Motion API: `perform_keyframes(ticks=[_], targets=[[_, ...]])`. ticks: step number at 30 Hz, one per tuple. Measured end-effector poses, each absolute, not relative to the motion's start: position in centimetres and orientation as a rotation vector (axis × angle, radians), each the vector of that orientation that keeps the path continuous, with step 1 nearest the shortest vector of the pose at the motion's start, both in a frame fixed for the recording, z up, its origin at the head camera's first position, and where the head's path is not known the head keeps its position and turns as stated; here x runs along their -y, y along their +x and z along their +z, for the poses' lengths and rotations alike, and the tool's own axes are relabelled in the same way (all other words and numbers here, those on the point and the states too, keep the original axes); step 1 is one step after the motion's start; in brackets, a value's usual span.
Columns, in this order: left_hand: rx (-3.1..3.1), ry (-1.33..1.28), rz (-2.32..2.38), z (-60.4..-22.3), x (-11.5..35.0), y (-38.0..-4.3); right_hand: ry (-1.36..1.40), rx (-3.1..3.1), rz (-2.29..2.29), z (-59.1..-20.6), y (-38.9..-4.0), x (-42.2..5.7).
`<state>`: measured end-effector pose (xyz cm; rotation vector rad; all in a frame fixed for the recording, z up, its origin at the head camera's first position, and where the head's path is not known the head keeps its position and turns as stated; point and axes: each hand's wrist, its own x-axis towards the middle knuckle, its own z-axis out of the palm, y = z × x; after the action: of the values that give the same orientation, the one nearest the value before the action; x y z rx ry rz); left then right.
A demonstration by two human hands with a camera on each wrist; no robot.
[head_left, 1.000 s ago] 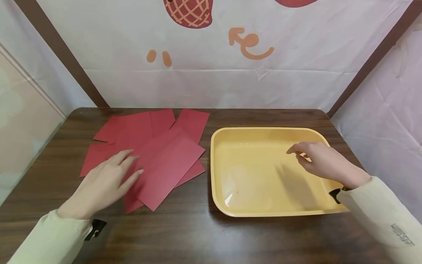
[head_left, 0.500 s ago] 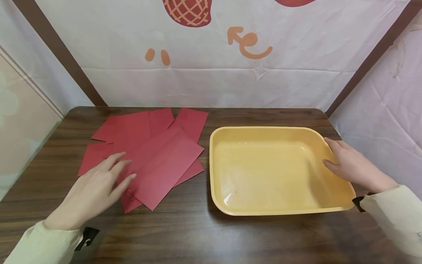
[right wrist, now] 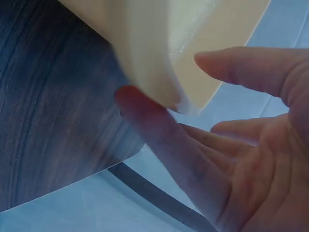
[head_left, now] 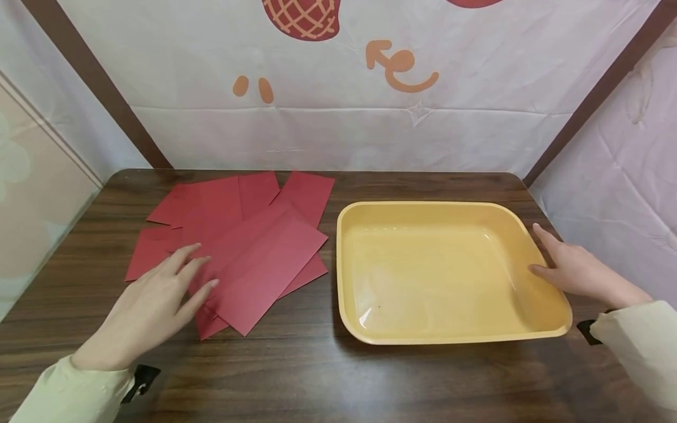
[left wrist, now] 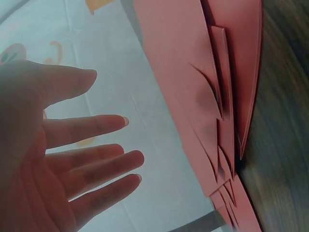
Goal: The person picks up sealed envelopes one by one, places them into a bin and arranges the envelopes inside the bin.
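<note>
While the right hand point(head_left: 584, 273) straddles the right side of the yellow plastic tray point(head_left: 455, 339), its thumb stands over the inner wall and its index finger outside, spread apart rather than clamped; whether skin meets plastic, I can't tell. For a steady hold, I'd judge, the fingers should settle flat against the outer wall before the thumb presses, lest the tray skid. The left hand point(head_left: 140, 320) hangs by the red envelopes point(head_left: 272, 264), fingers parted, gripping nothing. They lie overlapping on the worktop point(head_left: 275, 376), left of the tray, and probably want a light touch.
</note>
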<state>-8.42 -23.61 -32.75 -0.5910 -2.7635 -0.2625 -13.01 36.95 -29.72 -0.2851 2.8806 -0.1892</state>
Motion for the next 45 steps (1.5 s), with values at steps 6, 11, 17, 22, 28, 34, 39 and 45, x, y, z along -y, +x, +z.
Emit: perform_keyframes(ticks=[6, 11, 17, 22, 28, 34, 39, 45], targets=[[2.772, -0.578, -0.265, -33.0, 23.5, -8.4, -0.253, -2.858, -0.235, -30.1, -13.1, -37.3], [2.766, -0.577, -0.291, -33.1, 23.4, -8.6, -0.235, -2.838, -0.351, -30.6, -13.1, -37.7], [2.786, -0.571, -0.283, -33.3, 23.4, -8.7, -0.221, -2.805, -0.493, -31.2, -13.0, -38.2], [2.804, -0.562, -0.275, -33.4, 23.3, -8.7, -0.222, -2.776, -0.556, -31.4, -12.7, -38.4], [2.809, -0.57, -0.261, -33.6, 23.3, -8.5, -0.22, -2.822, -0.525, -31.6, -12.6, -38.5], [2.842, -0.538, -0.219, -33.6, 23.0, -8.3, -0.212, -2.859, -0.517, -32.0, -12.5, -38.3], [2.866, -0.499, -0.193, -33.7, 22.6, -8.1, -0.188, -2.872, -0.523, -32.2, -12.7, -38.2], [2.937, -0.38, -0.18, -34.1, 22.6, -7.7, -0.168, -2.854, -0.507, -32.3, -12.8, -38.2]])
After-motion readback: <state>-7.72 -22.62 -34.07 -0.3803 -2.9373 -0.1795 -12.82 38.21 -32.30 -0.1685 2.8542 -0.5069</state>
